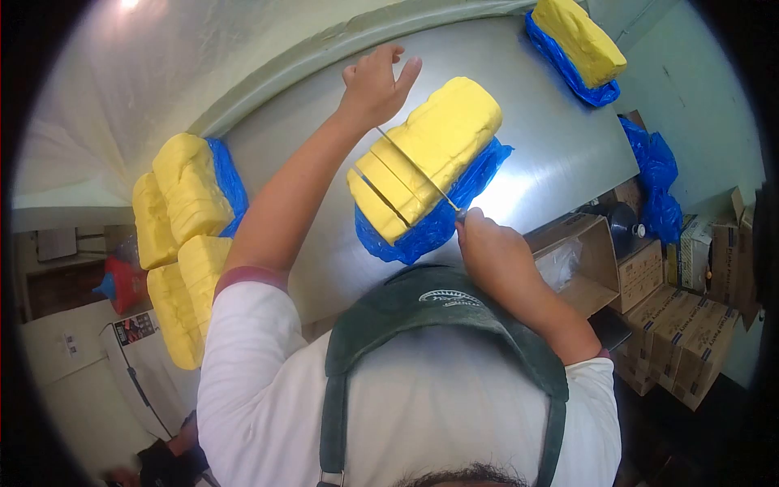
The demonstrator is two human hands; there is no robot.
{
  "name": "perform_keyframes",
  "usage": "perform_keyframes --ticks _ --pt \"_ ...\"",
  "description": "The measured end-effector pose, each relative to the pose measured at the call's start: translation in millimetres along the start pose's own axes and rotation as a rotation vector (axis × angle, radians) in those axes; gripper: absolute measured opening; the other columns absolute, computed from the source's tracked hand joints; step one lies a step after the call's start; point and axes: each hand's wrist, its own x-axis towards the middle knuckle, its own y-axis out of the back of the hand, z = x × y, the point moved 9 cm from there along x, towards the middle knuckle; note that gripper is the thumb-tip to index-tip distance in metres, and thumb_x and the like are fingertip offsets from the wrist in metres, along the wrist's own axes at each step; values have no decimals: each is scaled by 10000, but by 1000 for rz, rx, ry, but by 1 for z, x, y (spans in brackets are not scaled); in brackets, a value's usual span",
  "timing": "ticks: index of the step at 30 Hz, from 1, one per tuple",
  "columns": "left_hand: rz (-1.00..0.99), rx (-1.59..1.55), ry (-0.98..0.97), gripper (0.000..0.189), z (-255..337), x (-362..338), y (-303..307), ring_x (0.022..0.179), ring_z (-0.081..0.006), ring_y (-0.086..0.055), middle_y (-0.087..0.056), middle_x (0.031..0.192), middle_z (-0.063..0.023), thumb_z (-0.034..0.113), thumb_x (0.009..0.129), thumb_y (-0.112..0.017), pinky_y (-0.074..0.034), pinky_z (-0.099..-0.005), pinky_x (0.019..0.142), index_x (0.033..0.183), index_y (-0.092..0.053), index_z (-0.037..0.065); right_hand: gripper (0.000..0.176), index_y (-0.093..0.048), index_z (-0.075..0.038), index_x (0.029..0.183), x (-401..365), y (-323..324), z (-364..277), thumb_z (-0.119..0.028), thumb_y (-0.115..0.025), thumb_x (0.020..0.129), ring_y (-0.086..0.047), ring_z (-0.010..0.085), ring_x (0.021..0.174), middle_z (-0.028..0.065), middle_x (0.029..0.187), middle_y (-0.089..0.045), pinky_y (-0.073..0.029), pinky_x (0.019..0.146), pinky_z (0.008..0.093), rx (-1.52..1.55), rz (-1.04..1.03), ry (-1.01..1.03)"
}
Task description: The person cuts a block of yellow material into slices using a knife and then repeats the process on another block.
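A large yellow block that looks like butter or margarine (450, 122) lies on a blue plastic bag (479, 174) on the metal table. Its near end is cut into thick slices, with a dark gap between two of them. My right hand (495, 247) is closed around the handle of a long thin knife (418, 169). The blade runs slantwise across the top of the block, its far end near my left wrist. Beyond the block's far-left side, my left hand (377, 85) is raised with thumb and fingers apart, holding nothing.
Several more yellow blocks (191, 187) are grouped at the table's left end, some scored with lines. Another block (580, 45) sits on blue plastic at the far right corner. Cardboard boxes (682, 333) and a dark jug (623, 223) stand right of the metal table (316, 122).
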Motion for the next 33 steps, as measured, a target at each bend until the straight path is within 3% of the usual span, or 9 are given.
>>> perform_keyframes --ticks 13,24,33 --pt "-236 -92 142 581 -38 -15 -48 1070 -270 -620 -676 1127 -137 521 981 -455 -293 -474 1014 1237 -564 10 260 -523 31 966 22 -35 13 -212 -442 1009 -673 444 794 266 833 -672 -524 707 539 100 -148 -74" --pt "-283 -113 209 575 -80 -28 -99 1051 -278 -644 -698 1115 -143 520 973 -453 -323 -475 987 1227 -581 21 290 -537 27 990 37 -72 35 -243 -434 1007 -669 459 846 279 869 -675 -517 737 553 130 -236 -171" --pt "-296 -31 238 584 -109 -41 -136 1066 -274 -651 -700 1121 -117 561 925 -547 -351 -466 965 1214 -617 59 200 -530 23 1010 46 -118 55 -140 -429 952 -682 453 863 285 884 -678 -535 769 545 99 -312 -166"
